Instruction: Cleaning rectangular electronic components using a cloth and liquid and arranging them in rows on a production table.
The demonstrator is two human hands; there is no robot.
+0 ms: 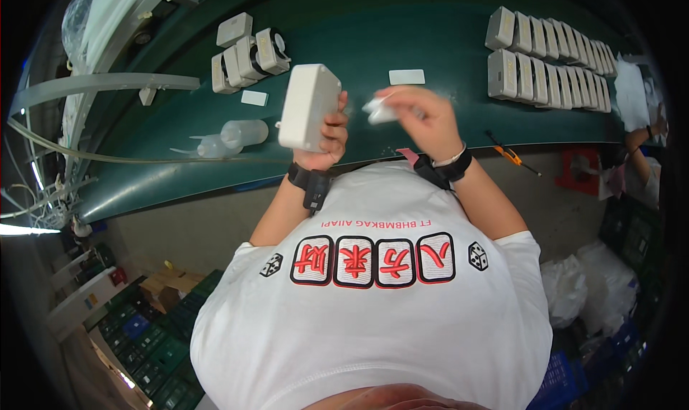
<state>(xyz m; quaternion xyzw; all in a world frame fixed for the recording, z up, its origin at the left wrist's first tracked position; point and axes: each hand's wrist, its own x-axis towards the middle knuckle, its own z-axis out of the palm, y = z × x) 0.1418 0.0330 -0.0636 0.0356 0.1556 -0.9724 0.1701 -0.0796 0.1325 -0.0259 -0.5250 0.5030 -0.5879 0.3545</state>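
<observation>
My left hand (pixel 331 142) grips a white box-shaped plastic housing (pixel 302 110), held upright above the green worktop (pixel 344 33). Its fingers wrap around the housing's right side. To the right of it, my right hand (pixel 433 120) pinches a small crumpled white wipe (pixel 381 111), smeared by motion and apart from the housing. Beyond that hand lies a flat white rectangular piece (pixel 407 76). Two translucent squeeze bottles (pixel 245 133) rest on their sides left of my left hand, with a small white block (pixel 255 98) just behind them.
Several white housings (pixel 235 30) cluster at the far left. Two rows of similar housings (pixel 532 76) stand at the far right. An orange-and-black tool (pixel 510 154) lies by the worktop's near edge. Another person's arm (pixel 640 139) shows at the right rim. A hose (pixel 122 155) crosses the left side.
</observation>
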